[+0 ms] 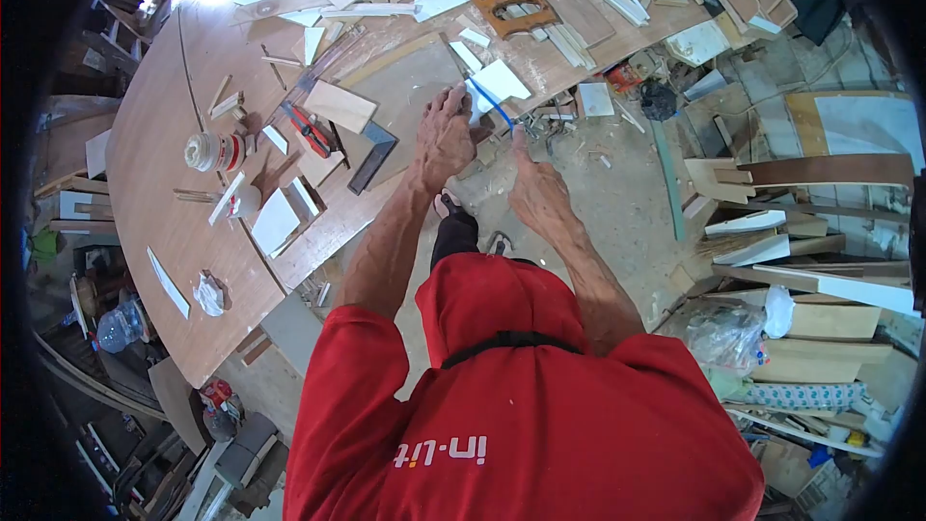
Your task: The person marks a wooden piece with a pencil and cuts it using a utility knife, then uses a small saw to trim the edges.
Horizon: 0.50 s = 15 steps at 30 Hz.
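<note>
My left hand (446, 135) is at the table's front edge, fingers bent and pressed together over a small white board piece (474, 108), mostly hidden beneath it. My right hand (540, 195), just off the edge, is closed with its index finger stretched forward. It grips a narrow blue hacksaw (494, 104), whose blue frame runs across the white piece; the handle is hidden in the hand. A larger white offcut (502, 82) lies beyond the blade. Left of my left hand are a try square (372, 160), a wooden block (340, 106) and red-handled pliers (309, 130).
A wooden-handled saw (511, 10) lies among offcuts at the back of the table (145, 203). Jars (214, 151) stand on the left. Scraps litter the floor (617, 203) below the edge, and boards (830, 171) are stacked at right.
</note>
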Available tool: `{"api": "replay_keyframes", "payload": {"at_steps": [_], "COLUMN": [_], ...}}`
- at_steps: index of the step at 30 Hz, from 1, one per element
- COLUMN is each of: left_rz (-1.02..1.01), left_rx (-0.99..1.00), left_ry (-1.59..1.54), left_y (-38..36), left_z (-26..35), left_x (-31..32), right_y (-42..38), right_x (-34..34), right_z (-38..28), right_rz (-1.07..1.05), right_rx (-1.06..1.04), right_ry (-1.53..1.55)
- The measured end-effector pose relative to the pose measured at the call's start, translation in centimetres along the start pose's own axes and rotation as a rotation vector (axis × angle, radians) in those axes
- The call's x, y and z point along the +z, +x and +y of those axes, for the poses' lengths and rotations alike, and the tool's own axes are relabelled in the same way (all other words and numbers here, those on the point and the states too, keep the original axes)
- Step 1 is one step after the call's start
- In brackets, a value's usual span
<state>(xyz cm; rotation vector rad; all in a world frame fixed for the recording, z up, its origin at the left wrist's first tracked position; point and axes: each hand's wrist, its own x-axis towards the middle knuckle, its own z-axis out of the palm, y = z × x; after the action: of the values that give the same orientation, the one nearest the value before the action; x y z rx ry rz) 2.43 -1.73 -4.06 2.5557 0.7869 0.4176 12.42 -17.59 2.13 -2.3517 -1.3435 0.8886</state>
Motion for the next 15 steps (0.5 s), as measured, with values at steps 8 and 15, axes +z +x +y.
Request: {"api": "replay_keyframes", "payload": {"at_steps": [8,15], "left_rz": [0.012,-0.026], "left_rx": [0.071,0.096], "left_ry": [0.042,0.094], "left_y": [-0.2,-0.3], "left_z": [0.1,0.0], "left_x": [-0.8,-1.6], "right_y": [-0.2,-0.5], "right_x": [1.1,0.7], "right_z": [0.9,1.0], "right_rz": [0.033,0.013], "right_rx": [-0.106,-0.12], "right_ry": [-0.041,-0.045]}}
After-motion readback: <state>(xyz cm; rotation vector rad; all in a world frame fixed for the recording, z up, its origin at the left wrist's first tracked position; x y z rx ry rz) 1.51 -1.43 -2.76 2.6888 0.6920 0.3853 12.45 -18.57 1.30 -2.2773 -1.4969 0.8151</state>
